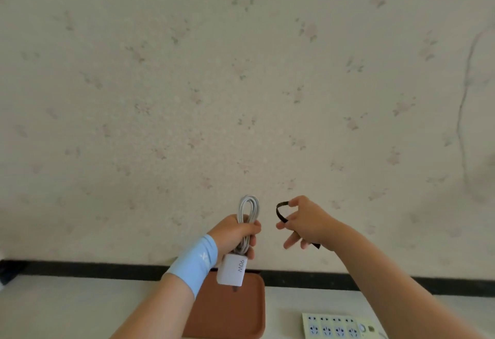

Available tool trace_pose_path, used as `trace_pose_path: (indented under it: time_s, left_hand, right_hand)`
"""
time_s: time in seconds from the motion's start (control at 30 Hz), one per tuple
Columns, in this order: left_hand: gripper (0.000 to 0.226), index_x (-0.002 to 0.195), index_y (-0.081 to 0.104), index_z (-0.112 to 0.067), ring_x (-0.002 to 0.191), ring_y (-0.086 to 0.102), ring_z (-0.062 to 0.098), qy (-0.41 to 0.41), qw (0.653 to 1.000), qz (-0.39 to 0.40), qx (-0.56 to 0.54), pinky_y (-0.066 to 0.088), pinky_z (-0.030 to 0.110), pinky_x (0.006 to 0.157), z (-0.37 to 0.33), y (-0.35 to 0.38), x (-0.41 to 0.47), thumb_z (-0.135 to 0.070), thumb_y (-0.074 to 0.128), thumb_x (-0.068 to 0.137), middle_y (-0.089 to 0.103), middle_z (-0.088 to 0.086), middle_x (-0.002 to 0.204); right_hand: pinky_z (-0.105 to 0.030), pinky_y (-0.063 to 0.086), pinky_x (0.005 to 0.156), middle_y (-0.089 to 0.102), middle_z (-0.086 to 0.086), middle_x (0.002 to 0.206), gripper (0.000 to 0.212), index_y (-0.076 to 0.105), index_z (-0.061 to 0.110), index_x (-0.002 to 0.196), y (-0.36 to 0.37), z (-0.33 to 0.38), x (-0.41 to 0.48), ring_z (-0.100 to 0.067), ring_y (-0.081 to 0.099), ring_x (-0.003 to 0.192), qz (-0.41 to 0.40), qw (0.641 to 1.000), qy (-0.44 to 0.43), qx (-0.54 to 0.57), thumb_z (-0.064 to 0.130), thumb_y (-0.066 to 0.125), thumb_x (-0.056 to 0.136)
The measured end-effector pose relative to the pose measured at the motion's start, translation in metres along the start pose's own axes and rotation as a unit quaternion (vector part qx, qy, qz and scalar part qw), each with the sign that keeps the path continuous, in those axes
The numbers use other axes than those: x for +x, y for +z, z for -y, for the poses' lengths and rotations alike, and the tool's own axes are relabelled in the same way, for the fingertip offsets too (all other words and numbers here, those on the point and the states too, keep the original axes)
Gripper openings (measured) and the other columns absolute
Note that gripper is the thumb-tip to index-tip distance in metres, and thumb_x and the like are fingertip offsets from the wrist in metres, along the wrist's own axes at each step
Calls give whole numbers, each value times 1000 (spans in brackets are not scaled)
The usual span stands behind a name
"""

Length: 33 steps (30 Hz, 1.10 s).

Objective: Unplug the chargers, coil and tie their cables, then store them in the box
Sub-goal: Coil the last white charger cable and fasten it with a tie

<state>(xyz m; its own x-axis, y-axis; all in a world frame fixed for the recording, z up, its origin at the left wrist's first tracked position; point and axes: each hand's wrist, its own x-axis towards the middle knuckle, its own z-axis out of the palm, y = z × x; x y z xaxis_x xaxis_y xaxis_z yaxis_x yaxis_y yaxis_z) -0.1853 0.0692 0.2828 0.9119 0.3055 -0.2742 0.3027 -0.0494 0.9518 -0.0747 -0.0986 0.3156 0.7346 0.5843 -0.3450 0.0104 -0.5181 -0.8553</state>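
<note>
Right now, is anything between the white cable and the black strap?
No. The head view shows a bare gap between the white cable and the black strap, with only wall behind.

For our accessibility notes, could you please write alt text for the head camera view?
A person's left hand grips a coiled white cable with its 90W charger hanging below, while the right hand pinches a black strap. Beneath lie a brown tray and a power strip.

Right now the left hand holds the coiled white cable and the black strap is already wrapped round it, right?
No. Head view shows the black strap pinched in the right hand, apart from the coiled white cable in the left hand.
</note>
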Motion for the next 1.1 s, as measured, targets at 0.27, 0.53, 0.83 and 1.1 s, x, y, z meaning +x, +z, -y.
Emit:
trace_pose_path:
  time_s: [0.27,0.53,0.83,1.1]
  left_hand:
    - [8,90,62,-8,54,61,26,21,999,26,9,53,32,58,-18,20,7,-15,61,92,60,8,65]
    - [5,91,60,-11,55,60,26,50,996,78,3,52,35,65,-27,30,9,-15,58,93,57,5,63]
    - [12,85,52,-19,51,58,20,42,970,35,236,53,33,64,-31,53,3,-14,48,95,62,6,69]
    - [13,93,59,-19,62,63,17,90,960,-36,264,58,34,70,-30,44,7,-28,64,84,67,1,71]
  right_hand:
    - [-35,63,67,77,-10,89,25,66,6,112,-3,2,0,-22,71,71,-6,997,-78,19,-5,48,98]
    - [-24,23,44,43,-3,68,15,48,14,83,-12,6,-1,-12,28,47,-40,994,0,103,18,41,96]
    - [-27,39,51,52,-1,85,45,44,19,96,14,9,-1,-13,46,63,-111,990,-90,24,50,74,84]
    - [-23,34,50,42,1,80,24,39,20,92,19,15,4,-14,39,60,-145,977,-151,43,18,62,91]
